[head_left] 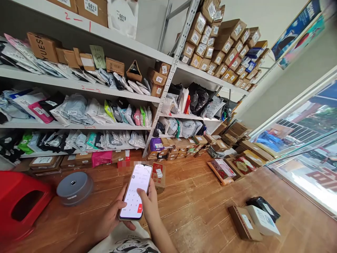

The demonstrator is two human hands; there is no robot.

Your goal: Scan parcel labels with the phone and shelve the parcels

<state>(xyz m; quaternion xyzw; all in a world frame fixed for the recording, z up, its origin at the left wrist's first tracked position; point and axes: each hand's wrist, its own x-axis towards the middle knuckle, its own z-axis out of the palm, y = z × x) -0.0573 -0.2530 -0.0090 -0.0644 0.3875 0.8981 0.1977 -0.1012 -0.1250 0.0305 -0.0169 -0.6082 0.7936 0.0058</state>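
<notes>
Upright in front of my body is a smartphone (pixel 134 195), its lit screen showing a number keypad with a red key at the lower right. Around its lower left side wraps my left hand (pixel 112 212), the thumb at the screen's left edge and some fingers under the phone. My right hand (pixel 150 200) grips the right side, and its thumb lies over the upper part of the keypad. Behind the phone, a cardboard box with red print (pixel 159 177) stands on the floor, partly hidden.
White metal shelves (pixel 79 82) hold many labelled parcels and bags. A red plastic stool (pixel 23 203) and a grey round object (pixel 74 188) stand at left. Several packages, including a white box (pixel 263 219), lie on the wooden floor (pixel 195 211) at right, near a glass door (pixel 302 154).
</notes>
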